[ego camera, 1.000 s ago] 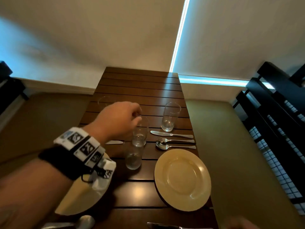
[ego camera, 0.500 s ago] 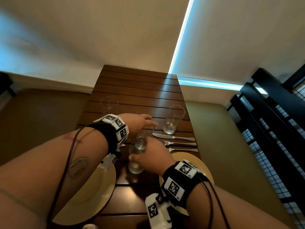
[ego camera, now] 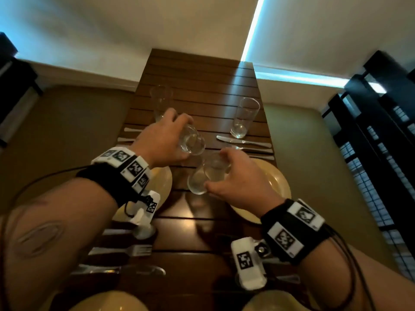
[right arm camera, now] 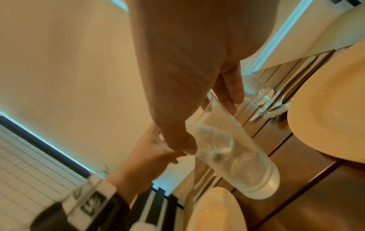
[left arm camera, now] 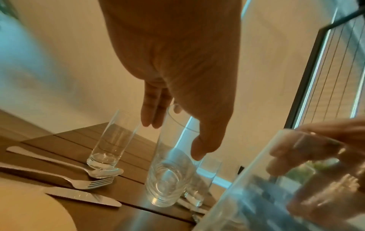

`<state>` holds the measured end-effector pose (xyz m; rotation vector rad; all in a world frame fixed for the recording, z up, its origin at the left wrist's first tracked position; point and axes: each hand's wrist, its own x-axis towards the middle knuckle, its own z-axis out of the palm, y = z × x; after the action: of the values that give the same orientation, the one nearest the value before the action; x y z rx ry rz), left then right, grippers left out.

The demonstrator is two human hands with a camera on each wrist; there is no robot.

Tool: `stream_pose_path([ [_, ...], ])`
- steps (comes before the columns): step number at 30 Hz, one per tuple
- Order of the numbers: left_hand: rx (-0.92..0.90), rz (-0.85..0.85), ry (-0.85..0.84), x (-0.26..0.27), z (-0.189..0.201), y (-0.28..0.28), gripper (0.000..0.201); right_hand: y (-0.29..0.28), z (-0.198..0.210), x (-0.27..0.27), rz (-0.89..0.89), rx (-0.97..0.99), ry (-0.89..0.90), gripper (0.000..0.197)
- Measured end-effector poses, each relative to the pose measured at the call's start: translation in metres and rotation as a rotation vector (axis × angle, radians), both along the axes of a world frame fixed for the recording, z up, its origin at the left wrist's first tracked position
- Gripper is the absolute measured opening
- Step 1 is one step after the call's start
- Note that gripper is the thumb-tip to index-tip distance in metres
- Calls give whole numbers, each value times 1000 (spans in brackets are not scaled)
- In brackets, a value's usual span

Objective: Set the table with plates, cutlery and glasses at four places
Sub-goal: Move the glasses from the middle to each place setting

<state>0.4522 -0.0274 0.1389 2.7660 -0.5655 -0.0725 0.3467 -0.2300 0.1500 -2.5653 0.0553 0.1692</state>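
Two clear glasses are held over the middle of the dark slatted table (ego camera: 202,86). My left hand (ego camera: 183,133) grips the farther glass (ego camera: 193,142) by its upper part, thumb (left arm camera: 199,148) on one side and fingers (left arm camera: 152,112) on the other. That glass (left arm camera: 169,168) is upright, low over the table. My right hand (ego camera: 219,170) grips the nearer glass (ego camera: 202,178), which is tilted and off the table (right arm camera: 237,156). Two more glasses stand at the far left (ego camera: 160,102) and far right (ego camera: 244,117).
Yellow plates lie at mid left (ego camera: 162,182), mid right (ego camera: 278,182), near left (ego camera: 107,301) and near right (ego camera: 276,301). Cutlery lies by the far right glass (ego camera: 242,141), at far left (ego camera: 130,133) and at near left (ego camera: 121,250). A dark railing (ego camera: 381,131) stands to the right.
My right hand came in and took hold of the nearer glass, then lifted and tilted it. My left hand stayed on the farther glass. The view pulled back, showing the near places.
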Motion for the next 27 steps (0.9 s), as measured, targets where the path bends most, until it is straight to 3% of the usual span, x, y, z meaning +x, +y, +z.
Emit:
stream_pose_path([
  [7, -213, 42, -55, -149, 30, 23, 80, -20, 24, -122, 73, 79, -64, 81],
  [14, -105, 40, 26, -260, 28, 12, 81, -20, 3, -226, 172, 55, 22, 89],
  [18, -26, 53, 143, -294, 12, 0, 85, -14, -14, -257, 162, 50, 73, 91],
  [27, 56, 101, 230, -323, -22, 3, 86, 5, -33, -277, 162, 28, 78, 90],
])
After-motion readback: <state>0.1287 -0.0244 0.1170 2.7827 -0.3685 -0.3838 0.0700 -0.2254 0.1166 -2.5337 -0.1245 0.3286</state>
